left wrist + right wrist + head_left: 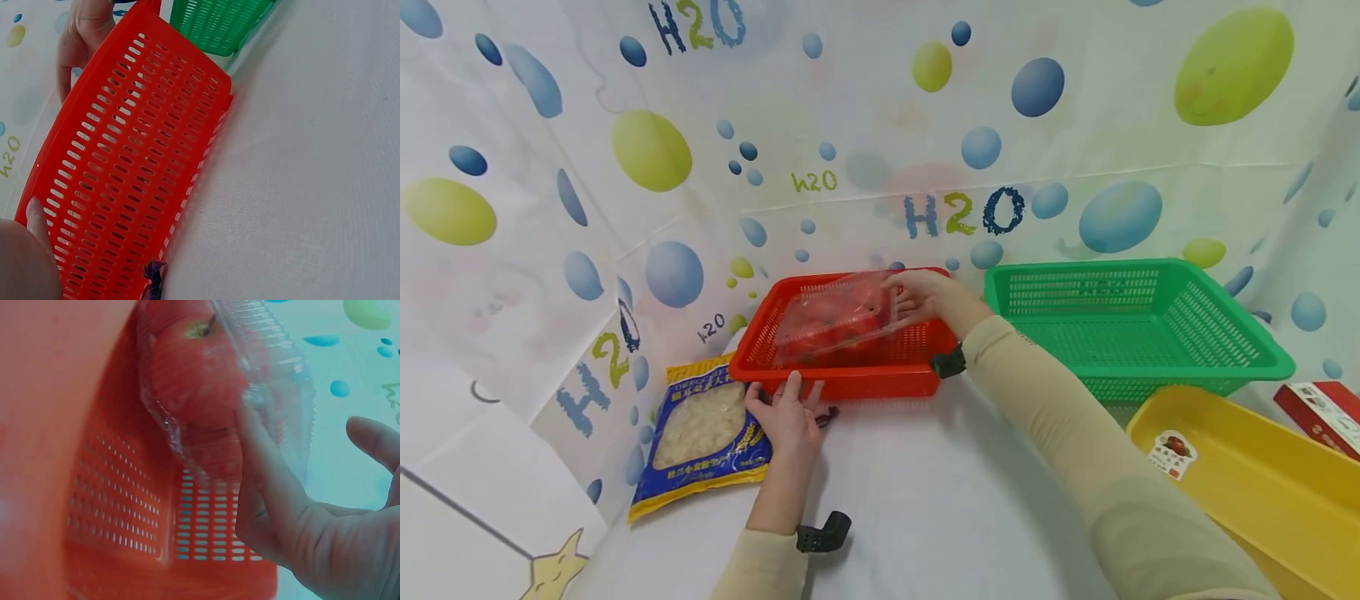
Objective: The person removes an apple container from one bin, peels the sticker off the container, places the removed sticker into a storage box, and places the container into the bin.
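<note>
A clear plastic box of red apples (835,321) lies tilted inside the red basket (842,385), its right end higher. My right hand (921,297) is at that end. In the right wrist view, straight fingers (265,456) touch the box's side and the thumb (375,440) stands apart. My left hand (790,421) is at the basket's front wall, fingers spread with their tips near the rim. One digit (39,220) lies against the slotted wall just below the rim in the left wrist view. Beside this hand lies a small dark purple wrapped item (154,280).
A blue and yellow pasta bag (703,433) lies left of the red basket. To the right stand a green basket (1120,333) and a yellow tray (1247,467), with a red box (1322,412) behind the tray. A patterned sheet (865,125) hangs behind.
</note>
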A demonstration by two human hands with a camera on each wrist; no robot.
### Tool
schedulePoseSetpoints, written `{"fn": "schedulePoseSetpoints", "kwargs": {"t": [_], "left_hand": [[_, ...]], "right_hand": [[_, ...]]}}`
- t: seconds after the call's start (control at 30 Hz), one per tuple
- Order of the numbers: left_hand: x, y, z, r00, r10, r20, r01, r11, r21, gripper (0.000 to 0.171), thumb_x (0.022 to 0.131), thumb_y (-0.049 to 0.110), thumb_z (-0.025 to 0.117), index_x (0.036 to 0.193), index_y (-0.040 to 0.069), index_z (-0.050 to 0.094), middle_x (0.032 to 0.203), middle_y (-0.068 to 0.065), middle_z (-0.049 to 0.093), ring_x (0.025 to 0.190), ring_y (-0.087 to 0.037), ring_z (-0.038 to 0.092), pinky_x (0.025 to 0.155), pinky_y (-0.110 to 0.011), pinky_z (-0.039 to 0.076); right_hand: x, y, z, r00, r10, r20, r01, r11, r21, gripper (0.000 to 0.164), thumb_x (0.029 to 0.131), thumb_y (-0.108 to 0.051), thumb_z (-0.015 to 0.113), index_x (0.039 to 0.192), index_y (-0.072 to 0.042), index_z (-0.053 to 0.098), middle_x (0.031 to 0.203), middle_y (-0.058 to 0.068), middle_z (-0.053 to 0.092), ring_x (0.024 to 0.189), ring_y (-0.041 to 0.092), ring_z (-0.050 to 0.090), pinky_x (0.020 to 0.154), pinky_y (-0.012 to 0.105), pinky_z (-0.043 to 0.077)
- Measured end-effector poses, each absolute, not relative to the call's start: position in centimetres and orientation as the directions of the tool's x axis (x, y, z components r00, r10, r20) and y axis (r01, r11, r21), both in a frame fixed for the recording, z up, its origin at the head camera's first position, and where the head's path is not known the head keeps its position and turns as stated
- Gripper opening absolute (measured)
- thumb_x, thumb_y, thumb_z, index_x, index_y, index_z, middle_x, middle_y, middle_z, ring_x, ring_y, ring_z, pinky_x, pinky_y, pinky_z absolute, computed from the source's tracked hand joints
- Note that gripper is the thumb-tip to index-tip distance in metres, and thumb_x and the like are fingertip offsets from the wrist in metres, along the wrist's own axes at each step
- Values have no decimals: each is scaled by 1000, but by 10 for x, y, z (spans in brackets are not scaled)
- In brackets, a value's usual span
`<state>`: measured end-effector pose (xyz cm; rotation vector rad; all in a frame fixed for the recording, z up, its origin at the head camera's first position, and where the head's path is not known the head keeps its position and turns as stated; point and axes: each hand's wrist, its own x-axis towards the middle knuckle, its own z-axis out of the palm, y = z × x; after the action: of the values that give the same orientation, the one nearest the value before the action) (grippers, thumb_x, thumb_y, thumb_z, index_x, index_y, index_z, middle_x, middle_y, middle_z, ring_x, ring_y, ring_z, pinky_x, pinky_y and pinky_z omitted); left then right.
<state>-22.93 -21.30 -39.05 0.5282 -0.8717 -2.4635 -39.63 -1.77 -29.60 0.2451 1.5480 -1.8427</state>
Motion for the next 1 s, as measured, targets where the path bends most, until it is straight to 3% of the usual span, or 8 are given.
{"fn": "schedulePoseSetpoints", "kwargs": {"t": [0.33,0.6,0.83,1.0], "left_hand": [[-230,-212,-390,-812,-553,-186,311,-680,664,70,100,1,59,147,29,15,153,-16,32,136,-32,47,87,-40,57],[-229,-212,-390,-809,-558,-186,312,-675,668,68,101,0,56,147,30,15,152,-16,33,136,-31,46,86,-40,58],[-228,-213,-392,-812,-557,-176,297,-653,696,69,101,1,56,148,29,14,153,-15,31,135,-33,48,87,-38,58],[-228,-213,-392,-813,-556,-174,291,-647,705,70,101,2,58,148,29,14,152,-13,32,135,-32,48,87,-37,58]], "right_hand": [[-404,-15,-302,-734,-361,-575,614,7,-789,65,99,-26,65,147,7,37,138,27,54,119,42,60,95,49,53],[-399,-12,-302,-711,-373,-596,609,97,-787,64,96,-26,71,144,1,39,136,26,54,110,47,64,93,51,54],[-398,-12,-302,-703,-391,-594,602,118,-790,71,96,-29,70,149,1,35,142,30,48,118,51,58,97,54,51],[-400,-9,-296,-749,-345,-566,566,111,-817,73,99,-33,64,154,1,29,146,31,44,125,52,52,101,57,47]]}}
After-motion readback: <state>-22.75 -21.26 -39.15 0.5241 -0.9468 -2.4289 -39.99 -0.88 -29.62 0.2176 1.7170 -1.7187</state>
